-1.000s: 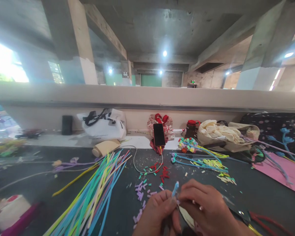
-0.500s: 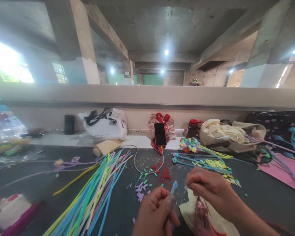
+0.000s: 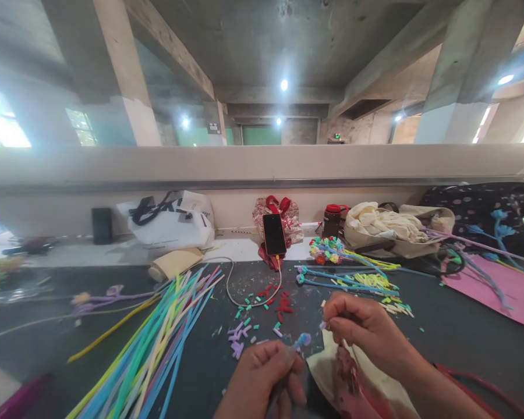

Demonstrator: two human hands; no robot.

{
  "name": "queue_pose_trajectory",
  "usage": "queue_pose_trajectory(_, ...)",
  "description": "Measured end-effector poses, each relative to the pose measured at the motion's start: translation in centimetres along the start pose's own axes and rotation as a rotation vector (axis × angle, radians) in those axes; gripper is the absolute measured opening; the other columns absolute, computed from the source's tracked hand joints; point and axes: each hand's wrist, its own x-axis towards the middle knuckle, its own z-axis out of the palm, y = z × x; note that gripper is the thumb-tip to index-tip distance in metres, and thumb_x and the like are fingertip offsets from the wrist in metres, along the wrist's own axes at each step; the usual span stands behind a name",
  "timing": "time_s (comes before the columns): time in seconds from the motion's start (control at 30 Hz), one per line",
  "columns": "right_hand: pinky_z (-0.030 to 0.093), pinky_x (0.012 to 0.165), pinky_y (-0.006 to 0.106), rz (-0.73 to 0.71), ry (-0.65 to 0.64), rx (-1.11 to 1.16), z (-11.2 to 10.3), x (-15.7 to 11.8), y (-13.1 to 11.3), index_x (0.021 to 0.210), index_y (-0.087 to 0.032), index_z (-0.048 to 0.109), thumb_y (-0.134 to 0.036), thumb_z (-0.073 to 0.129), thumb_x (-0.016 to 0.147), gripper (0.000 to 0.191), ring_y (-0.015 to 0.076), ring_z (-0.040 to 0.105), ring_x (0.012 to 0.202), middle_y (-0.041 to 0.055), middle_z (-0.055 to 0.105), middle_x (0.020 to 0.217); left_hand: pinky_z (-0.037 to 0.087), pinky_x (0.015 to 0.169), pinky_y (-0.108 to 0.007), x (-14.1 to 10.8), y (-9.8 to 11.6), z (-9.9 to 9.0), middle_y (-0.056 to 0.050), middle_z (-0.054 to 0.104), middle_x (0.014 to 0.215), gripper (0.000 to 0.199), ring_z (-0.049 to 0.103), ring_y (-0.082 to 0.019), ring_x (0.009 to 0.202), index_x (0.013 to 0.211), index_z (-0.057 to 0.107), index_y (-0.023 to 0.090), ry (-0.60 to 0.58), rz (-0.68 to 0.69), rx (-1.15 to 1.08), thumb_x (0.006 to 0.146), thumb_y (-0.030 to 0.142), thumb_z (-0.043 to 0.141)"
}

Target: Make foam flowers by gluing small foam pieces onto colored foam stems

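My left hand [image 3: 268, 372] is closed in a pinch around a blue pipe-cleaner stem. The stem's fuzzy blue-and-purple tip [image 3: 304, 341] sticks out past the fingers toward the right. My right hand [image 3: 362, 326] is closed too, its fingertips pinching a small purple piece [image 3: 322, 326] a little apart from that tip. Below the right hand a pink, stained tool [image 3: 348, 375] points upward over a cream cloth [image 3: 321, 364]; its kind is not clear. Short purple pieces [image 3: 238, 340] lie beyond my left hand, with green and red pieces [image 3: 283, 302] farther off.
Long coloured pipe cleaners [image 3: 157, 343] lie in a bundle at left. A phone [image 3: 273, 234] on a cable leans at the back. Blue-stemmed pieces [image 3: 344, 283] and a pink sheet [image 3: 498, 291] are at right. Bags and a bottle [image 3: 332, 222] line the back; a red cord [image 3: 484, 387] lies front right.
The view has turned slightly right, so things sit farther left. The stem's tip now shows purple beside the blue and leans more to the right. Both hands keep their pinch.
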Motion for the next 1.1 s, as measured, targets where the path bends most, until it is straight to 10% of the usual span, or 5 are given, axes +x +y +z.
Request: queue_pose_trajectory(1.1,0.037,0.059,0.019,-0.026,-0.097,-0.294,1.6,0.0,-0.5,0.061,-0.017,0.057,-0.008,0.055,0.069,0.012,0.0096,0.052,0.064,-0.0032,0.056,0.065,0.021,0.033,-0.018,-0.2,-0.1,0.9,0.008,0.045,0.033,0.027,0.035,-0.005,0.025,0.051,0.045,0.018,0.110,0.058,0.479,0.069,0.038,0.046)
